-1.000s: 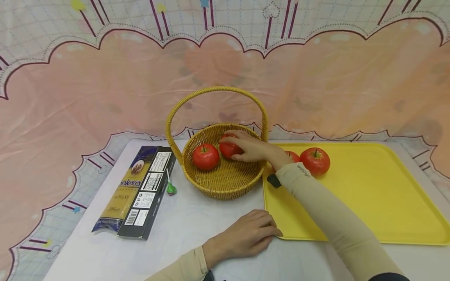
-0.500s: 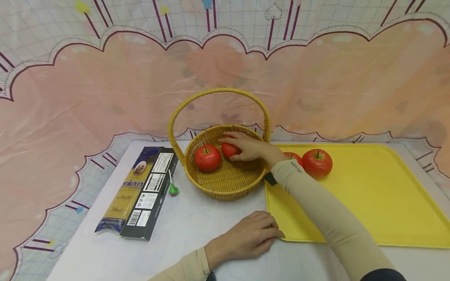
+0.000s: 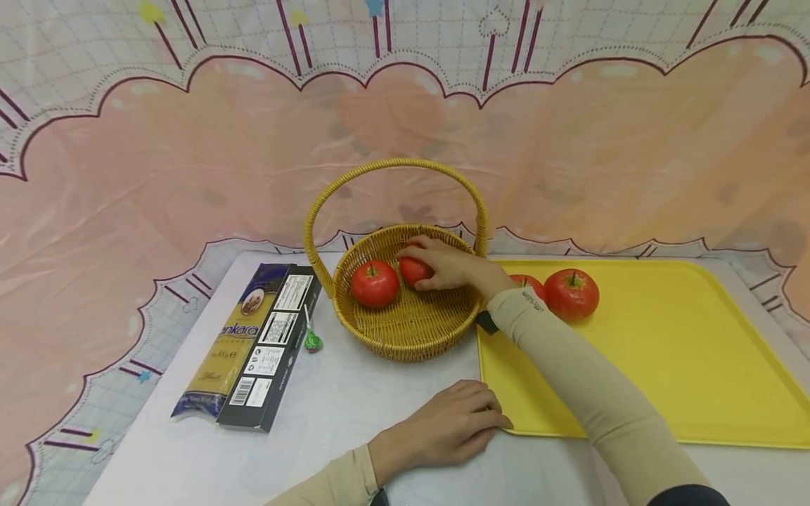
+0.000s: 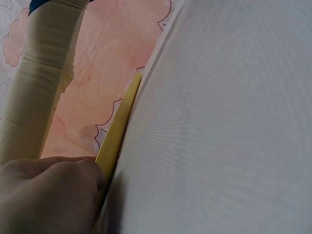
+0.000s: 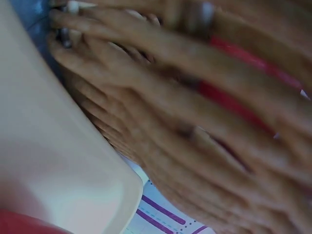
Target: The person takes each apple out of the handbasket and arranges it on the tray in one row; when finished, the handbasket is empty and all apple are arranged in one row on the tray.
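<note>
My right hand [image 3: 444, 264] reaches into the yellow wicker basket [image 3: 405, 350] and curls over a red apple [image 3: 414, 270], which it partly hides. Beside that one, another red apple [image 3: 374, 284] lies in the basket, stem up. My left hand [image 3: 446, 425] is at the near left corner of the yellow tray [image 3: 664, 351]. In the left wrist view its fingers pinch the tray's edge [image 4: 118, 129]. Two more apples stand on the tray: one whole in view [image 3: 571, 294], the other [image 3: 529, 282] partly behind my right sleeve. Wicker strips [image 5: 234, 63] blur across the right wrist view.
Left of the basket lie a gold-and-blue pasta packet [image 3: 230, 344] and a black box [image 3: 268, 351] with white labels. A green-wrapped lollipop [image 3: 313, 341] is between the box and basket. The basket's tall handle [image 3: 395, 162] arches above it. A printed cloth hangs behind the table.
The head view has shifted slightly, so everything sits a little farther right. Both hands keep practically the same places on the apple and the tray.
</note>
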`<action>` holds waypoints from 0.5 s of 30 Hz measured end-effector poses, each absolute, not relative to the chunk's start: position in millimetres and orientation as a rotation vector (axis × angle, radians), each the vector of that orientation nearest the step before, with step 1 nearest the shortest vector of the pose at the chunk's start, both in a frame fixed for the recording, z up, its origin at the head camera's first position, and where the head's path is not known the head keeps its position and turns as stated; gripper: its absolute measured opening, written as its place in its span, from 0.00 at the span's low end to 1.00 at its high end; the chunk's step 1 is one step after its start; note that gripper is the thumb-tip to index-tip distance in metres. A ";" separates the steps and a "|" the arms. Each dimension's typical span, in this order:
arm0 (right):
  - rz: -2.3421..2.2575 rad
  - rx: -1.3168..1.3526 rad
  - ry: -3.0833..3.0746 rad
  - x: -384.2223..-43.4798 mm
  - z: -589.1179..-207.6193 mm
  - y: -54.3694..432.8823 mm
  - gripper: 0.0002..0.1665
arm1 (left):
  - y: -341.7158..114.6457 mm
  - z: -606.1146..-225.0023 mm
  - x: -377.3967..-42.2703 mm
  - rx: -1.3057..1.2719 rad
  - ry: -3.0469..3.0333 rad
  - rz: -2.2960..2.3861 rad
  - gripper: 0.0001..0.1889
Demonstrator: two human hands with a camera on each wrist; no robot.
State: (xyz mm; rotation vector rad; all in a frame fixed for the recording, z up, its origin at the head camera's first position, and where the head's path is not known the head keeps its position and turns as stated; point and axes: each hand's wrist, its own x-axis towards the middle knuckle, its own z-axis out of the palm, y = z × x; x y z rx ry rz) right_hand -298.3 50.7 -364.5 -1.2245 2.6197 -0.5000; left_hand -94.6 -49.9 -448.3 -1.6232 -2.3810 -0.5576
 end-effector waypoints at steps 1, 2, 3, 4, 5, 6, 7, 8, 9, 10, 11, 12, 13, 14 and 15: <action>-0.500 -1.221 2.623 -298.2 -364.9 50.5 0.37 | -50.0 -448.2 -94.6 -1.624 -2.381 -0.561 0.11; -0.502 -1.218 2.627 -298.1 -365.5 50.5 0.37 | -50.0 -448.3 -94.7 -1.625 -2.379 -0.560 0.11; -0.504 -1.211 2.632 -297.8 -366.0 50.5 0.37 | -49.8 -448.3 -94.7 -1.626 -2.377 -0.559 0.11; -0.508 -1.204 2.638 -297.7 -366.4 50.5 0.37 | -49.7 -448.5 -94.6 -1.625 -2.376 -0.557 0.11; -0.513 -1.196 2.643 -297.4 -366.7 50.5 0.38 | -49.6 -448.7 -94.6 -1.623 -2.378 -0.561 0.11; -0.516 -1.187 2.649 -297.2 -367.4 50.5 0.38 | -49.5 -448.7 -94.5 -1.621 -2.377 -0.556 0.11; -0.521 -1.176 2.654 -296.8 -367.7 50.5 0.38 | -49.2 -448.6 -94.5 -1.619 -2.379 -0.563 0.11; -0.524 -1.166 2.660 -296.4 -368.0 50.7 0.39 | -49.0 -448.7 -94.4 -1.618 -2.378 -0.560 0.11; -0.523 -1.157 2.666 -295.9 -368.1 50.7 0.39 | -48.9 -448.6 -94.3 -1.618 -2.379 -0.560 0.11; -0.524 -1.155 2.674 -295.6 -368.3 50.8 0.40 | -48.9 -448.4 -94.4 -1.620 -2.377 -0.553 0.11; -0.521 -1.156 2.683 -295.5 -368.7 50.8 0.40 | -49.0 -448.2 -94.5 -1.624 -2.377 -0.548 0.11; -0.515 -1.156 2.693 -295.5 -369.2 50.9 0.40 | -49.0 -448.1 -94.6 -1.625 -2.381 -0.550 0.11; -0.514 -1.160 2.702 -295.2 -369.2 51.0 0.40 | -49.2 -448.0 -94.8 -1.630 -2.381 -0.547 0.11; -0.510 -1.166 2.712 -294.9 -369.2 51.0 0.40 | -49.6 -448.0 -95.0 -1.635 -2.382 -0.541 0.11; -0.509 -1.174 2.721 -294.5 -369.2 51.2 0.40 | -49.8 -447.7 -95.3 -1.640 -2.379 -0.535 0.11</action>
